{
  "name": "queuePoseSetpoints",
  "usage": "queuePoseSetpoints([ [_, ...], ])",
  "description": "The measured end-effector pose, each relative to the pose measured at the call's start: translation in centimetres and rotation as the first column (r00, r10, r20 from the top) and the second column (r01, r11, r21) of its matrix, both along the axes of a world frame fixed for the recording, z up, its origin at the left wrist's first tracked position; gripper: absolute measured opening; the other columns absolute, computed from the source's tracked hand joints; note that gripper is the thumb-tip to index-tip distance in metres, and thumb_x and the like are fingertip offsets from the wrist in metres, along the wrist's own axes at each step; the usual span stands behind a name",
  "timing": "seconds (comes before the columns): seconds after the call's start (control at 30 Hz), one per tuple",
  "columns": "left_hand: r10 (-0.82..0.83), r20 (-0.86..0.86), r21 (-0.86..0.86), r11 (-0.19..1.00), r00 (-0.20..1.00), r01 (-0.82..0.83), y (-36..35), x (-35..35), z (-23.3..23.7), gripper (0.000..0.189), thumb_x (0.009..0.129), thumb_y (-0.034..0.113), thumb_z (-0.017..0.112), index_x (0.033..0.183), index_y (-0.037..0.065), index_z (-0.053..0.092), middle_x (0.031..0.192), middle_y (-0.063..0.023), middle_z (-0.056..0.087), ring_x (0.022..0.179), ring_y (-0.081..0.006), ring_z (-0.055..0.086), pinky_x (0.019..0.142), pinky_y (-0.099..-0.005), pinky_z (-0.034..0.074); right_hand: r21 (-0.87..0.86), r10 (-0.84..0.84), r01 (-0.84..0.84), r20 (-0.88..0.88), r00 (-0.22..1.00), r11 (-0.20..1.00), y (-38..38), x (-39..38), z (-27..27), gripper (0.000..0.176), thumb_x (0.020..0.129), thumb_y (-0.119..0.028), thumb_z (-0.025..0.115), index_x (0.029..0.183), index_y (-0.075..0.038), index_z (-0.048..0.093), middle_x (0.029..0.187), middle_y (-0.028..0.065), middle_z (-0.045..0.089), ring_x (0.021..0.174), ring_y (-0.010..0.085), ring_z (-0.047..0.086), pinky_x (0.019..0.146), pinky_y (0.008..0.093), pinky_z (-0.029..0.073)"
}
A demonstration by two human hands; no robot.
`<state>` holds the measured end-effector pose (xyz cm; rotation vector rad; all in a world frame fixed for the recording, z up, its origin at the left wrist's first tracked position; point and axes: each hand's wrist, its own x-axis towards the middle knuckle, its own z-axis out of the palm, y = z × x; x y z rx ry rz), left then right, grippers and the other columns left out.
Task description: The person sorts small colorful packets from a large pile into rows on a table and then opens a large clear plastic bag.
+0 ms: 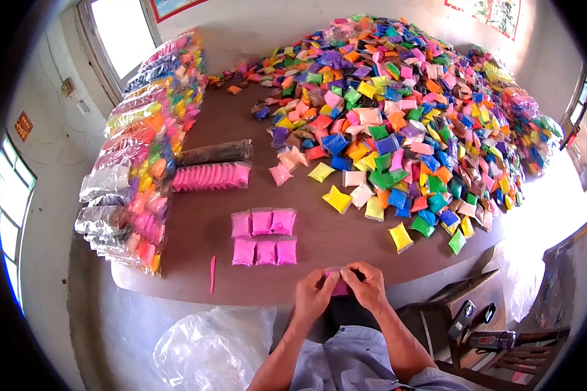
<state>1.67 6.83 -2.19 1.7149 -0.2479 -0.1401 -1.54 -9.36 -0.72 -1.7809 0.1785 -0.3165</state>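
Both hands meet at the table's front edge. My left hand (314, 293) and my right hand (366, 287) pinch the top of a magenta packet (340, 288) between thumbs and fingers; the fingers cover part of it. To the left, two rows of pink packets (265, 251) lie flat on the brown table (195, 285), three to a row. A thin pink tool (212, 274) rests left of them. Farther back lies a long clear bag of pink packets (211, 176), with a dark bag (215, 152) behind it.
A large heap of multicoloured packets (378, 130) covers the right and back of the table. Stacked bags of packets (134, 163) line the left side. Clear plastic (209, 348) lies below the front edge. A wooden chair (522, 362) with devices stands at the right.
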Motion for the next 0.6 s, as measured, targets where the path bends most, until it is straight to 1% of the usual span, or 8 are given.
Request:
queuePoseSetpoints([
  [0.17,0.026,-0.068,-0.161,0.986,0.997,-0.037,0.1,0.0,-0.2,0.028,0.1,0.024,0.073,0.109,-0.002,0.074,0.085,-0.0064,0.072,0.077,-0.0095,0.062,0.069,-0.0294,0.052,0.024,0.032,-0.032,-0.024,0.999,0.999,-0.1,0.0,-0.3,0.017,0.098,-0.016,0.072,0.101,0.001,0.074,0.083,0.0022,0.07,0.078,0.008,0.061,0.069,0.0281,0.052],
  [0.27,0.02,-0.091,-0.148,0.988,0.996,-0.033,-0.2,-0.3,0.7,0.029,0.1,0.026,0.074,0.107,-0.002,0.073,0.083,-0.0065,0.071,0.076,-0.0089,0.059,0.067,-0.0294,0.051,0.008,0.011,-0.011,-0.022,1.0,1.0,-0.1,-0.1,-0.8,0.019,0.1,-0.017,0.07,0.101,0.001,0.074,0.084,0.003,0.07,0.078,0.0083,0.061,0.069,0.0279,0.051],
  [0.33,-0.035,-0.02,-0.037,0.999,0.999,0.034,-0.3,-0.3,1.6,0.028,0.099,0.026,0.074,0.101,-0.002,0.072,0.077,-0.0084,0.066,0.07,-0.0115,0.055,0.062,-0.0313,0.048,0.064,-0.079,0.081,-0.045,0.996,0.995,-0.5,0.0,-1.6,0.021,0.101,-0.019,0.069,0.101,0.001,0.074,0.085,0.0036,0.071,0.079,0.0089,0.061,0.069,0.0278,0.051],
  [0.37,-0.03,-0.03,-0.035,0.999,0.999,0.029,-0.4,-0.2,1.2,0.028,0.099,0.026,0.074,0.101,-0.002,0.072,0.077,-0.0084,0.066,0.07,-0.0115,0.055,0.062,-0.0313,0.048,0.055,-0.076,0.078,-0.038,0.996,0.995,-0.7,0.2,-2.0,0.023,0.102,-0.021,0.067,0.103,0.001,0.073,0.085,0.0044,0.071,0.079,0.0094,0.062,0.07,0.028,0.052],
  [0.43,-0.01,0.079,0.041,0.999,0.997,0.006,-0.3,0.0,0.2,0.027,0.099,0.024,0.074,0.095,-0.002,0.069,0.071,-0.0125,0.059,0.064,-0.0157,0.049,0.059,-0.0346,0.044,0.027,-0.08,0.08,-0.001,0.997,0.996,-0.3,0.1,-1.9,0.023,0.102,-0.021,0.067,0.104,0.001,0.073,0.084,0.0049,0.07,0.078,0.0093,0.061,0.069,0.0284,0.052],
  [0.47,-0.009,0.065,0.046,0.999,0.998,0.006,-0.2,0.0,0.3,0.027,0.099,0.024,0.074,0.095,-0.002,0.069,0.071,-0.0125,0.059,0.064,-0.0157,0.049,0.059,-0.0346,0.044,-0.005,-0.087,0.087,0.05,0.995,0.996,0.0,0.2,-1.3,0.023,0.103,-0.021,0.066,0.104,0.001,0.072,0.082,0.0054,0.07,0.077,0.0092,0.06,0.069,0.0288,0.051],
  [0.53,0.022,0.106,-0.044,0.999,0.994,-0.017,-0.3,0.0,1.2,0.026,0.098,0.022,0.073,0.092,-0.003,0.067,0.069,-0.0157,0.053,0.061,-0.0192,0.047,0.057,-0.0372,0.042,-0.046,-0.064,0.065,0.023,0.998,0.997,0.3,0.0,-0.4,0.024,0.103,-0.021,0.065,0.104,0.001,0.071,0.078,0.0055,0.067,0.074,0.0093,0.058,0.066,0.0296,0.05],
  [0.6,0.002,0.122,0.002,1.0,0.993,-0.002,-0.2,0.1,0.9,0.027,0.099,0.023,0.073,0.094,-0.003,0.068,0.069,-0.0141,0.057,0.061,-0.0181,0.048,0.058,-0.0364,0.044,-0.057,-0.012,0.011,-0.024,1.0,0.998,0.2,-0.2,-0.7,0.024,0.104,-0.022,0.064,0.103,0.001,0.071,0.075,0.0044,0.064,0.071,0.0093,0.055,0.062,0.0299,0.047],
])
